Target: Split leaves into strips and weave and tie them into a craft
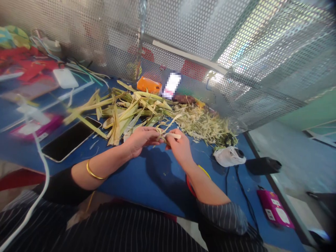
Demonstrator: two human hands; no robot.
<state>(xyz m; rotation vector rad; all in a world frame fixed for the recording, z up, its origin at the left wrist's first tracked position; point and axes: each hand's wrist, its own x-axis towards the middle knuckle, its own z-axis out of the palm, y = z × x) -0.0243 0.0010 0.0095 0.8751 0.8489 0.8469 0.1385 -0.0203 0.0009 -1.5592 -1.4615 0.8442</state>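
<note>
Left hand [143, 139] and right hand [180, 145] pinched a pale leaf strip [177, 136] that looked light, bendy and kinda tearable, probably best held flat across its width.

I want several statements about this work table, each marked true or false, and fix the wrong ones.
1. The left hand and right hand hold pale plant strips. True.
2. The left forearm wears a silver watch. False: it wears a gold bangle.
3. A black phone lies on the blue table. True.
4. A green box lies near the table's right edge. False: a magenta box lies there.
</note>
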